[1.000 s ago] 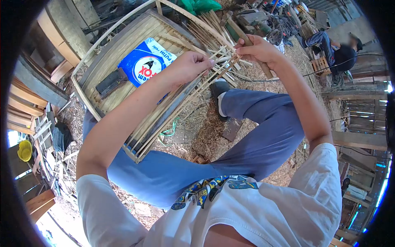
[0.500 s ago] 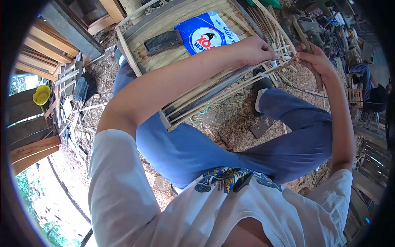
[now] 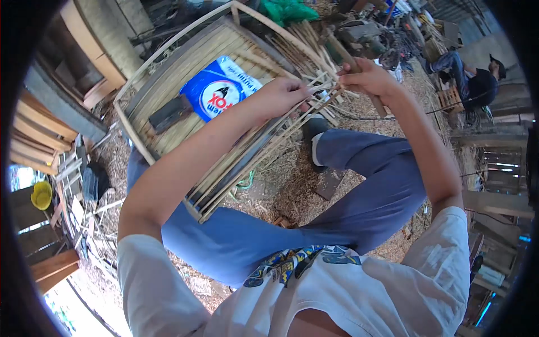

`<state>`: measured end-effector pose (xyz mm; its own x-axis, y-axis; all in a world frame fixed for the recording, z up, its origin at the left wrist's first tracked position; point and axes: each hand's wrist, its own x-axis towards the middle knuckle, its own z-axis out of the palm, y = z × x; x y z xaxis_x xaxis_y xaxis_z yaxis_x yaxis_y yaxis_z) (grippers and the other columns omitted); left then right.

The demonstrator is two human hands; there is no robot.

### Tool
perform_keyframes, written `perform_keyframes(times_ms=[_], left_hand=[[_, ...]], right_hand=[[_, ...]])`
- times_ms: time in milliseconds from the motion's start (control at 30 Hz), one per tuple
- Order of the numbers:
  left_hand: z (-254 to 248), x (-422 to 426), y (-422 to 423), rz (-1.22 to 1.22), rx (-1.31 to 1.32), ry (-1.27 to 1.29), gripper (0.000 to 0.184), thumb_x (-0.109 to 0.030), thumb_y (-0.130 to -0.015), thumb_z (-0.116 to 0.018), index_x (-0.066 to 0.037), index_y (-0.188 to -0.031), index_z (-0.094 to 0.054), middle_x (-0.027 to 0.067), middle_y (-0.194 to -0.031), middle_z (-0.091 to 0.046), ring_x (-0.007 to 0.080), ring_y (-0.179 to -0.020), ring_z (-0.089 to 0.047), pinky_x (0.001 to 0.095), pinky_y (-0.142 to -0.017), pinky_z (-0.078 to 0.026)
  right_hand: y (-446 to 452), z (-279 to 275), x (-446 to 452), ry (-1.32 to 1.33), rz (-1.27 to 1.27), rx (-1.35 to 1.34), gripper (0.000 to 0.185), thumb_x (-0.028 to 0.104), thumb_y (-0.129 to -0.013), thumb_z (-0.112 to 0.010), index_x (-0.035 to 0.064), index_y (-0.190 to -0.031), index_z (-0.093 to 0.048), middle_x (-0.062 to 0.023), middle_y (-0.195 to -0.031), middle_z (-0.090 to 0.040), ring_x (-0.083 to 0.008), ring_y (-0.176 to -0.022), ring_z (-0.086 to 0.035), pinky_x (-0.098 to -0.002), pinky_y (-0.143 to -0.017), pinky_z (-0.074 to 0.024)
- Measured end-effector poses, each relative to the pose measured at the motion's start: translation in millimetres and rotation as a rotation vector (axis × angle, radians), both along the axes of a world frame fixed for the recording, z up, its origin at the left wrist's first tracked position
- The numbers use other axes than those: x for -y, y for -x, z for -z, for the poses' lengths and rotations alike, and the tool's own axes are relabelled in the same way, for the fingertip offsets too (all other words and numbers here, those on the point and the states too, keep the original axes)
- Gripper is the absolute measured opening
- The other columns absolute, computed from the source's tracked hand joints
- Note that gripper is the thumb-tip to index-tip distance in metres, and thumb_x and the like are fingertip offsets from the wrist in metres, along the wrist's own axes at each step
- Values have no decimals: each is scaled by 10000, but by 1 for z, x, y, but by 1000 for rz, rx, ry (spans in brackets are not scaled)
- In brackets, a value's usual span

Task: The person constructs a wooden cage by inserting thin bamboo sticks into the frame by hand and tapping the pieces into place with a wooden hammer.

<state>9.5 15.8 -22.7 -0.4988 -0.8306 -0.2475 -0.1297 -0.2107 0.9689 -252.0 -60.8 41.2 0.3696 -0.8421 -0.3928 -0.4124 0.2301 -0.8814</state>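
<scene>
A frame of thin wooden or bamboo strips (image 3: 224, 182) lies across my lap, its far corner between my hands. My left hand (image 3: 283, 96) is closed at that corner, with thumb and fingers pinching thin strips. My right hand (image 3: 375, 80) is closed round a flat wooden stick (image 3: 343, 51), its fingertips close to the frame's corner. Beyond my left forearm is a slatted wooden tray (image 3: 160, 70) with a raised rim. A blue and white glue bag (image 3: 216, 92) marked FOX lies in it, beside a dark block (image 3: 167, 114).
Loose thin sticks (image 3: 289, 49) lie along the tray's right side. A green plastic bag (image 3: 289, 10) is behind it. Shavings (image 3: 269, 194) cover the ground between my legs. A yellow container (image 3: 41, 195) is far left. Another person (image 3: 477, 81) sits at far right.
The view has turned, so tray, frame and hands sit further left in it. More of the tray and a seated person have come into sight. Both hands stay at the frame's corner.
</scene>
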Motion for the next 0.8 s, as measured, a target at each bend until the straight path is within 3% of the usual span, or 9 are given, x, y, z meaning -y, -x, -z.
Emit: perform_keyframes(times_ms=[133, 167, 267, 300, 433, 533, 567, 700, 800], left_hand=[[-17, -6, 1, -46, 13, -65, 406, -444, -1036, -537, -61, -1095, -656, 15, -911, -683, 78, -731, -583, 230, -643, -472], [-23, -7, 0, -78, 62, -16, 441, -452, -1047, -509, -37, -1098, -651, 40, -952, -696, 113, -764, -612, 281, -689, -500], [12, 17, -7, -341, 203, 571, 416, -409, -1040, -522, -18, -963, -642, 110, -801, -677, 297, -698, -635, 391, -670, -509], [-15, 14, -14, -310, 416, 604, 333, -286, -1039, -503, 20, -1096, -624, 157, -1006, -682, 324, -866, -651, 415, -827, -504], [-23, 34, -21, -377, 607, 1028, 234, -109, -936, -560, 17, -1127, -608, 189, -1156, -579, 376, -1163, -531, 442, -1018, -421], [-17, 63, -18, -292, 542, 1326, 264, -109, -913, -584, -3, -1155, -596, 190, -1214, -559, 376, -1178, -516, 458, -997, -436], [-14, 71, -18, -199, 564, 1306, 378, -190, -922, -616, 6, -1241, -563, 186, -1282, -542, 375, -1238, -493, 455, -1071, -395], [-12, 92, -11, -12, 572, 1415, 554, -431, -927, -648, -2, -1268, -566, 165, -1350, -539, 367, -1309, -457, 490, -1115, -338], [-16, 91, -2, -24, 478, 1401, 534, -406, -913, -665, -10, -1256, -560, 193, -1295, -546, 390, -1272, -469, 483, -1089, -350]], right_hand=[[-2, -4, 2, -18, -20, -3, 257, 11, -859, -744, 61, -982, -523, -102, -1087, -635, -191, -1034, -679, -318, -930, -595], [1, 1, 6, -33, -33, 26, 260, 8, -856, -745, 65, -970, -518, -96, -1076, -639, -187, -1028, -680, -317, -928, -597], [1, 3, 6, -47, -33, 54, 266, 0, -856, -738, 74, -944, -498, -75, -1055, -645, -158, -999, -679, -298, -909, -596], [0, 2, 4, -50, -34, 48, 268, -3, -859, -732, 77, -950, -493, -71, -1063, -639, -146, -996, -673, -289, -907, -590], [-1, 10, 6, -42, -7, 41, 303, -17, -846, -741, 74, -956, -474, -67, -1038, -650, -146, -957, -684, -293, -900, -598], [1, 10, 2, -48, 36, 82, 303, -15, -831, -754, 86, -925, -485, -39, -973, -641, -135, -918, -677, -288, -857, -599], [1, 10, 2, -58, 50, 103, 288, -17, -828, -753, 95, -902, -498, -8, -935, -625, -117, -895, -662, -285, -827, -592], [1, 9, -3, -56, 82, 170, 278, -25, -820, -754, 109, -881, -518, 35, -880, -591, -97, -851, -639, -277, -782, -578], [1, 5, -5, -48, 94, 162, 276, -16, -816, -757, 106, -887, -520, 36, -876, -585, -91, -851, -634, -270, -774, -567]])
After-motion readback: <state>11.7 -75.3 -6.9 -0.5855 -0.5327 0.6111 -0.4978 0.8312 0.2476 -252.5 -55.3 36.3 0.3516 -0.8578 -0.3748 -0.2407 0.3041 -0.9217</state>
